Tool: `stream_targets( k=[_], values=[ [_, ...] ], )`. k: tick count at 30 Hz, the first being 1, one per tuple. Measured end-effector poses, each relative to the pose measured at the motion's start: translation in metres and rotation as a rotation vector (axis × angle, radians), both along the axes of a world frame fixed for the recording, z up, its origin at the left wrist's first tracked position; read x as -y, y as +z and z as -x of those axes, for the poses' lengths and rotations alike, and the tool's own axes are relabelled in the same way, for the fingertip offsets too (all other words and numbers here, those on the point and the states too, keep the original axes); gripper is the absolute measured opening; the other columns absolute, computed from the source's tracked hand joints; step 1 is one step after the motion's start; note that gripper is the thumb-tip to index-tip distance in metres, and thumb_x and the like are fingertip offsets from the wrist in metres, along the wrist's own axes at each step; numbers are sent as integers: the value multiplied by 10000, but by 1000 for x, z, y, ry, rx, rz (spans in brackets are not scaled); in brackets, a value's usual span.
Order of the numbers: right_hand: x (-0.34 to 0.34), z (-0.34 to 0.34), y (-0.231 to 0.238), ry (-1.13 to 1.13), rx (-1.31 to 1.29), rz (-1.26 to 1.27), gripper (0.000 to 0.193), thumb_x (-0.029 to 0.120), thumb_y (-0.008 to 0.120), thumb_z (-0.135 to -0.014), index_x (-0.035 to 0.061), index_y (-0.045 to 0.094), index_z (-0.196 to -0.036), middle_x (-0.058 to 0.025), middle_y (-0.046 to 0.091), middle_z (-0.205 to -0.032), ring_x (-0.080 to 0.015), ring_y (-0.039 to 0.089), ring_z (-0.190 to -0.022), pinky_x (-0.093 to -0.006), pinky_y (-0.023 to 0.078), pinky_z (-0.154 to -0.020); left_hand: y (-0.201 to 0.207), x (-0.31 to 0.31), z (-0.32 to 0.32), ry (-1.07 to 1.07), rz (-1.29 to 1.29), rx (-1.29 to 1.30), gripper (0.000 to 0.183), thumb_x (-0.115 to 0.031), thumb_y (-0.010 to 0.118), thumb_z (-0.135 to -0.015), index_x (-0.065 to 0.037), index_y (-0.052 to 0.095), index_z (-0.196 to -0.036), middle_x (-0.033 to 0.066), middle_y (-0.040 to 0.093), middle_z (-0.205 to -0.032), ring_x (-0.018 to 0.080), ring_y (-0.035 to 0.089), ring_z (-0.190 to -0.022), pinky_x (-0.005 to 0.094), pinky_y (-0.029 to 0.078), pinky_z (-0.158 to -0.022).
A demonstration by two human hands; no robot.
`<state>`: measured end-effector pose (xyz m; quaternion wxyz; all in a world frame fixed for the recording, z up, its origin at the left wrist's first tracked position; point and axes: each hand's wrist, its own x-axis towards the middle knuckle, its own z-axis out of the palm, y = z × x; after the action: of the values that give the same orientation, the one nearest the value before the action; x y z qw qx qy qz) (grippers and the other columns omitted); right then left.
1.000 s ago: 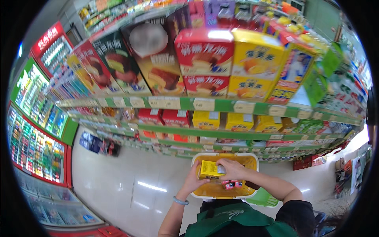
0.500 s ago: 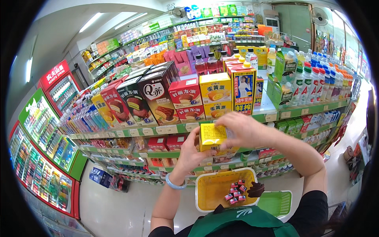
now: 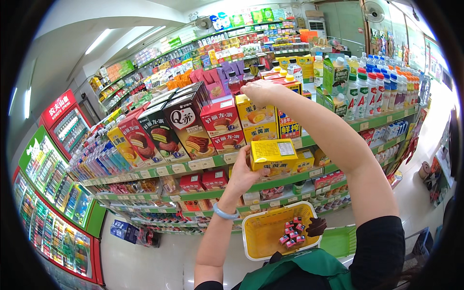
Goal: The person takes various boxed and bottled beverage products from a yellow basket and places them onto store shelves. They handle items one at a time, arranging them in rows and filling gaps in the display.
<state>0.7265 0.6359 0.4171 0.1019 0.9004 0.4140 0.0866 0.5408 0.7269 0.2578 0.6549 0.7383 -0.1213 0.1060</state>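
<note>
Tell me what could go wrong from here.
The left hand grips the yellow box by one end, so it might tip or slip. Dropped, it could hit the pink packs in the basket below. The right hand is at the top of a stacked box; a nudge might shift that or the red box beside it.

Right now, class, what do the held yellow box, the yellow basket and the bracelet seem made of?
Yellow box: probably cardboard, slightly glossy; crisp edges, flat printed faces.
Yellow basket: likely smooth moulded plastic; even colour, rounded pale rim.
Bracelet: pale, smooth, rigid-looking ring; stone, glass or plastic, cannot tell.
</note>
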Motion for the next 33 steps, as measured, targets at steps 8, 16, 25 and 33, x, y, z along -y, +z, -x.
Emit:
stream_targets(
  k=[8, 16, 25, 33],
  values=[
    [-6, -10, 9, -88, -80, 50, 751, 223, 857, -597, 67, 503, -1241, -118, 569, -1243, -290, 527, -1157, -437, 400, -982, -12, -12, -16, 29, 11, 47, 765, 25, 760, -716, -3, 321, -1342, 121, 522, -1204, 208, 515, -1125, 333, 465, -952],
    [-12, -29, 8, -71, 141, -64, 464, 208, 832, -647, 90, 672, -1066, -90, 660, -1102, -248, 572, -1113, -433, 417, -919, -15, -14, -21, 60, 2, 97, 687, 4, 742, -761, -49, 340, -1315, 121, 526, -1211, 210, 527, -1135, 349, 482, -943],
    [-22, -44, -1, -110, 147, 18, 488, 176, 783, -704, 75, 595, -1143, -87, 636, -1144, -258, 553, -1143, -440, 394, -977, -18, -17, -23, 18, 110, 6, 786, -7, 764, -723, -14, 308, -1364, 139, 480, -1270, 239, 455, -1207, 369, 382, -1034],
    [-24, -26, -2, -126, 107, 60, 315, 134, 707, -758, 87, 692, -1069, -94, 667, -1126, -233, 639, -1035, -370, 509, -842, -20, -13, -22, -22, 143, -10, 736, 47, 736, -731, -29, 332, -1341, 123, 510, -1249, 213, 489, -1180, 350, 427, -996]
  ],
)
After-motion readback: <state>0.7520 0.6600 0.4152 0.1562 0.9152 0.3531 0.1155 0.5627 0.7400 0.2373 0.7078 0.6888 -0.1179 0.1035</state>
